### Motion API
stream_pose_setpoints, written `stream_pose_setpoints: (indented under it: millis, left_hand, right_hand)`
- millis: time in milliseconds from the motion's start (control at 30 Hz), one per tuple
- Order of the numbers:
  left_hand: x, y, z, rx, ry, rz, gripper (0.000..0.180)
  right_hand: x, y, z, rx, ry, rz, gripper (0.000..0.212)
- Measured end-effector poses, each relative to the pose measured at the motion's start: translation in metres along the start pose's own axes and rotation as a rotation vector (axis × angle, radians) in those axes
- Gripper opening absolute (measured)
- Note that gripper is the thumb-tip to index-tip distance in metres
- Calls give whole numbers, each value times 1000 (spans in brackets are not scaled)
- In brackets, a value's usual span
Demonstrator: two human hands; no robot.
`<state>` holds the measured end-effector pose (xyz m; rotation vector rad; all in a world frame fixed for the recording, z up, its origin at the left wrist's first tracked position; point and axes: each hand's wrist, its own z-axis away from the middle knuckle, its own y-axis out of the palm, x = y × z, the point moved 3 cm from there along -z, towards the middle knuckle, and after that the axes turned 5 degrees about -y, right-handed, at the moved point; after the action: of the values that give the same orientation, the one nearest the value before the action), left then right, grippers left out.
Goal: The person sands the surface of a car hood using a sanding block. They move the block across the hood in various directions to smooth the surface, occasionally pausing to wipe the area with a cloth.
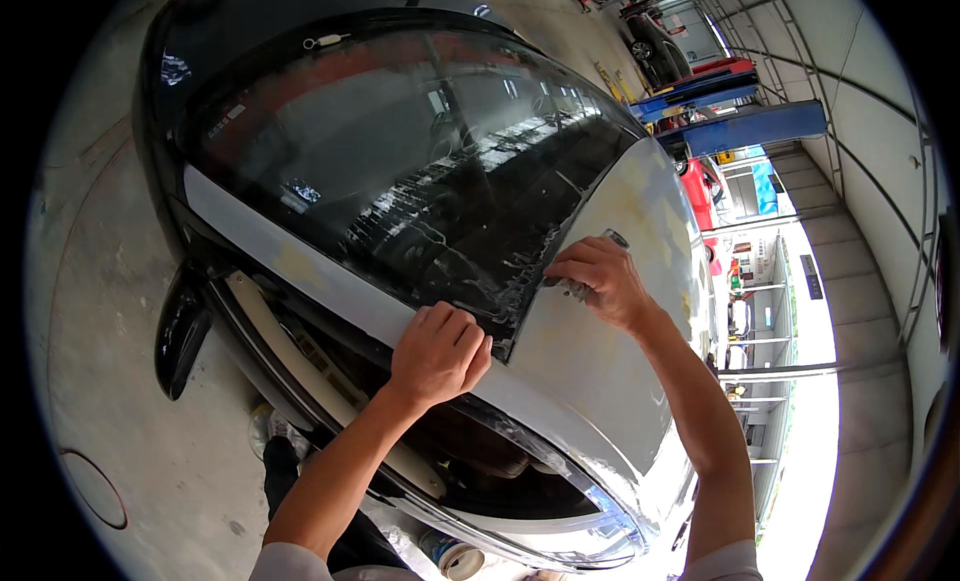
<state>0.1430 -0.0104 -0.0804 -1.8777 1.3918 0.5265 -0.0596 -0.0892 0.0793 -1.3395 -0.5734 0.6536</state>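
I'm bracing my clenched left hand (438, 349) on the grey sanded roof pillar (330, 281). Right hand (600, 279) is gripping a small grey pad (578, 287) at the windshield (400, 161) edge. Blue lift posts (750, 129) behind.

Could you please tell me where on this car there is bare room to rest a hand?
The sanded grey panel is bare between the right hand and the headlight. The windshield above both hands is bare. The glass corner by the left hand is crowded.
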Motion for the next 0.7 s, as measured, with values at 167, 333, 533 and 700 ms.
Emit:
stream_pose_setpoints:
  millis: [167,333,533,700]
  left_hand:
    - [3,-1,2,-17,-7,-1,16]
    - [2,1,1,-28,-13,9,16]
    - [2,2,1,-52,-14,-1,16]
    - [3,2,1,-60,-8,8,15]
  right_hand:
    - [-15,10,-10,61,-83,-67,27]
    - [-25,10,-22,160,-107,-118,28]
    - [-19,10,-34,298,-91,-163,23]
    - [-16,17,-24,227,-113,-213,23]
